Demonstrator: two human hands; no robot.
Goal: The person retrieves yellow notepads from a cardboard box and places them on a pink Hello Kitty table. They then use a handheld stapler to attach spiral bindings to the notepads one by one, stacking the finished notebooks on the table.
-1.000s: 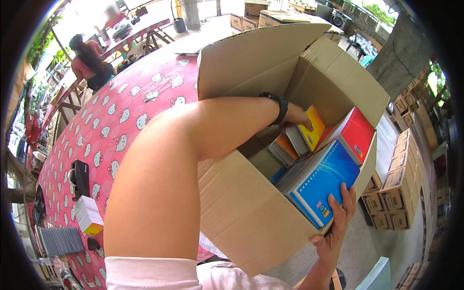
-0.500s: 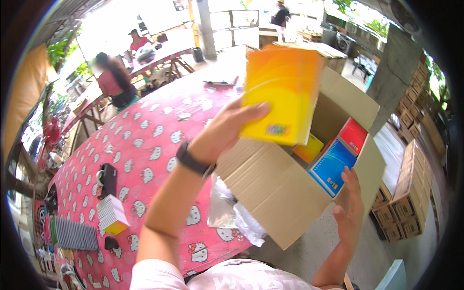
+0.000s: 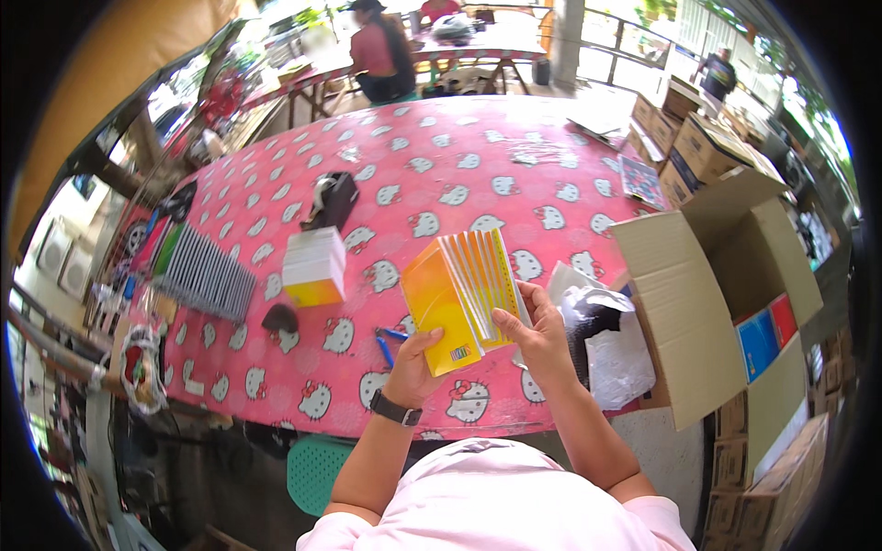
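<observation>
— Pink cartoon-cat cloth covers the whole surface, and the person stands at its near edge with a stack of yellow notebooks held up over it.

— Who holds what?

— The left hand is closed around the stack's lower corner, thumb on the front cover. The right hand grips the spine-side edge, its fingers fanning the books apart so that the thin edges show one by one.

— Anything close by?

— An open cardboard box stands just to the right, with blue and red books inside, and crumpled plastic wrap lies between it and the hands. Blue pens lie under the stack; a white and yellow packet sits further left.

— How should the fanning go?

— Probably best with the left hand as a firm anchor while the right thumb lets one book slip at a time. Too loose a pinch and the glossy covers could slide out together.
</observation>
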